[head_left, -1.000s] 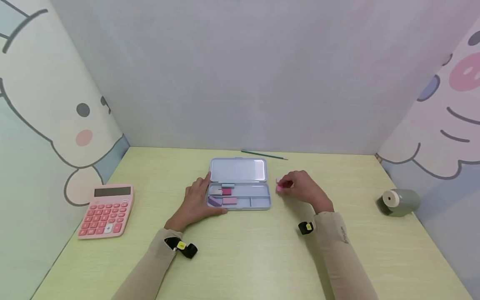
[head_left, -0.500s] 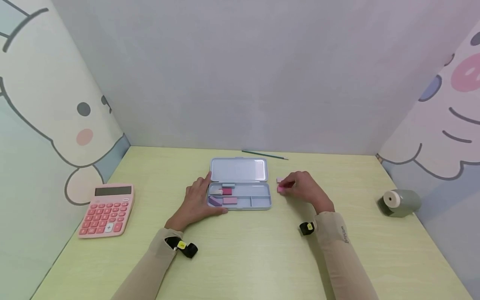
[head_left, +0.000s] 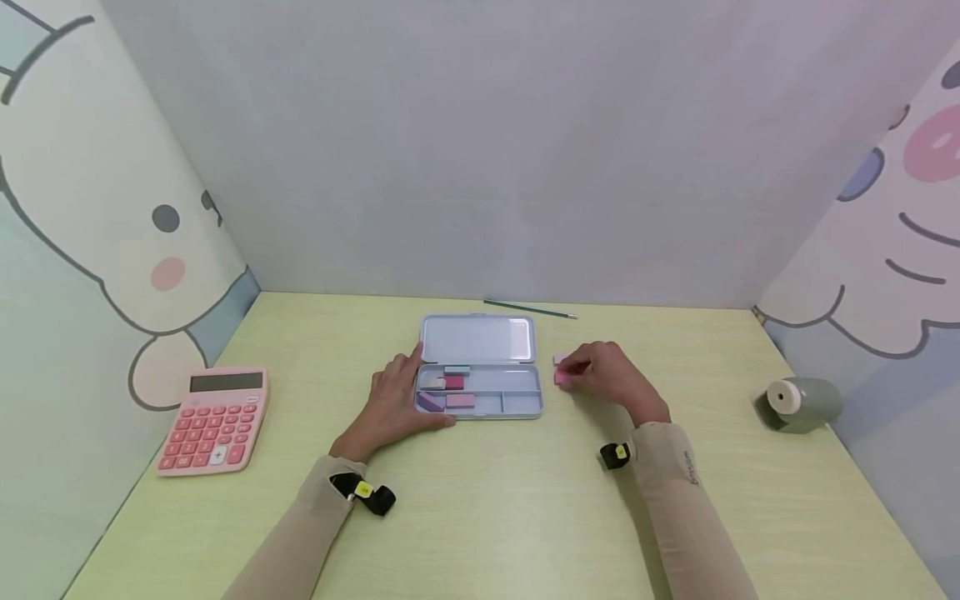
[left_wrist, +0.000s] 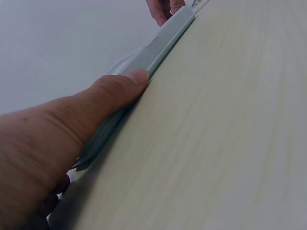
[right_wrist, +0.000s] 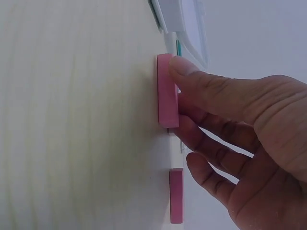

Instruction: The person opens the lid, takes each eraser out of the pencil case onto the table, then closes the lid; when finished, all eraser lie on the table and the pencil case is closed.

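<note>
An open grey pencil case (head_left: 525,403) lies mid-table with its lid (head_left: 477,338) folded back. Its left compartments hold several erasers, pink (head_left: 453,382), purple (head_left: 430,403) and grey-blue. My left hand (head_left: 392,402) lies flat at the case's left end, and its thumb (left_wrist: 120,91) presses along the front wall (left_wrist: 163,40). Right of the case, my right hand (head_left: 606,375) pinches a pink eraser (head_left: 561,377) (right_wrist: 168,91) that lies on the table, thumb on its end and fingers over it. A second pink eraser (head_left: 558,360) (right_wrist: 176,195) lies just beyond.
A pink calculator (head_left: 213,421) sits at the left edge. A grey-green pencil sharpener (head_left: 797,403) stands at the far right. A green pencil (head_left: 528,309) lies by the back wall. Cartoon-printed panels wall the table on three sides.
The right hand has settled slightly over the pink eraser. The left hand and the case have stayed put.
</note>
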{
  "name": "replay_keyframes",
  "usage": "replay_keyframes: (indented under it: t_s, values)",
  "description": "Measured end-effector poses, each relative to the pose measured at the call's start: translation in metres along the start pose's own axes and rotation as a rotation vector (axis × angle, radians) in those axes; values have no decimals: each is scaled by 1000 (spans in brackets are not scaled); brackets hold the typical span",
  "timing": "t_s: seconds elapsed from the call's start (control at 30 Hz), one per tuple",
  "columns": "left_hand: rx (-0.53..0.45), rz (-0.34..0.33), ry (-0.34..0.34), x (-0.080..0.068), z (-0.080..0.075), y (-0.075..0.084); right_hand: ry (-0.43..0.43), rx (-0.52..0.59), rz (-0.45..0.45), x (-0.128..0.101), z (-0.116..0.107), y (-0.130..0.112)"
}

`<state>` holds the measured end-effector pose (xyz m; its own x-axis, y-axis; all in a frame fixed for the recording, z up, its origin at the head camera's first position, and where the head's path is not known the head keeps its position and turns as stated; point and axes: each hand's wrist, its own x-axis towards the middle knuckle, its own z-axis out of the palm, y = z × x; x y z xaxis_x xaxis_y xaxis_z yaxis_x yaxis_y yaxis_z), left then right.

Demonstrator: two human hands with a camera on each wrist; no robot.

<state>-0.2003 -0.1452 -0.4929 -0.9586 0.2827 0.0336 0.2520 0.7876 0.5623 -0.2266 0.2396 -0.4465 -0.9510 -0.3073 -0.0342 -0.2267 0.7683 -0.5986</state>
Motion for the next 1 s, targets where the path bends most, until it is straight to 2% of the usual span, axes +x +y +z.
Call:
replay_keyframes:
  t_s: [0.37,0.57,0.83,1.0]
  values:
    - [-1,-3,3,0,1,-1,30,10,-90,3,2,-16]
    - [-14,-14,0,-2,-1,0,52,35,-120,4,12,-43]
    - [1,-12,2,-1,1,-1,13,101,-229,1,34,-81]
    - [-2,-7,5,-1,1,2,1,134,-242,-3,47,-100]
